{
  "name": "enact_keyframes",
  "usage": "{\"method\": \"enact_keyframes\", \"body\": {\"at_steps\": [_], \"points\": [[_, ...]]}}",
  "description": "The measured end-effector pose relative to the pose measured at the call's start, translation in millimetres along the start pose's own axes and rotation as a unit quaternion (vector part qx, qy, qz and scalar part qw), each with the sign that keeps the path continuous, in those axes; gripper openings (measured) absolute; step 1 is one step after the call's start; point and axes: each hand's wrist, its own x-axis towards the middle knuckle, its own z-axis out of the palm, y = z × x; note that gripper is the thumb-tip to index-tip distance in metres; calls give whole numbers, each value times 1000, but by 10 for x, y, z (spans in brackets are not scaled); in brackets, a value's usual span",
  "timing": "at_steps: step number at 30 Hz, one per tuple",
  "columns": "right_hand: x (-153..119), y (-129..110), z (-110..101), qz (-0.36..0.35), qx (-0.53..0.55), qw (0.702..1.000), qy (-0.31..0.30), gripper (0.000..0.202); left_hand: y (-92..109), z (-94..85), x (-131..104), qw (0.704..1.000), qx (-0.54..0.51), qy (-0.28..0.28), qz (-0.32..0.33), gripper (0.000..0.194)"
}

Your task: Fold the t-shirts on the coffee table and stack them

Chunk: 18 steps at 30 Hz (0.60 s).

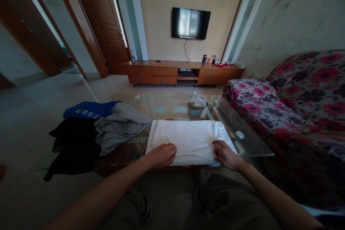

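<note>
A white garment (188, 138), folded into a wide flat rectangle, lies along the front edge of a glass coffee table (253, 147). Its exact kind cannot be made out. At its near left part, my left hand (163, 154) has its fingers bent together on the fabric. My right hand (226, 154) is closed at the near right part, fingers curled with the thumb against the cloth. Slight creases run between the two hands. The fingertips of both hands are partly hidden.
Left of the garment are a rumpled grey garment (121, 124), black clothing (77, 147) and a blue cloth (87, 109). Behind it stands a small basket (195, 109) holding something whitish. A flowered sofa (269, 109) flanks the table on the right. Further back is a wooden TV cabinet (164, 72).
</note>
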Motion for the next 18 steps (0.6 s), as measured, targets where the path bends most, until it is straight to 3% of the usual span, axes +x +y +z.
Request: {"method": "enact_keyframes", "body": {"at_steps": [5, 9, 12, 15, 18], "points": [[28, 63, -9, 26, -35, 999, 29, 16, -10, 14, -18, 1000, -21, 9, 10, 23], [28, 162, 56, 98, -55, 992, 57, 22, -120, 116, -39, 999, -19, 27, -26, 44], [90, 267, 98, 154, -77, 982, 75, 25, -205, 204, -71, 999, -15, -2, -50, 55], [305, 423, 55, 246, -58, 961, 110, 25, -239, 254, -77, 998, -18, -24, -59, 54], [637, 614, -34, 329, -29, 934, 133, 34, -237, 263, -20, 998, -14, -8, -68, 49]]}}
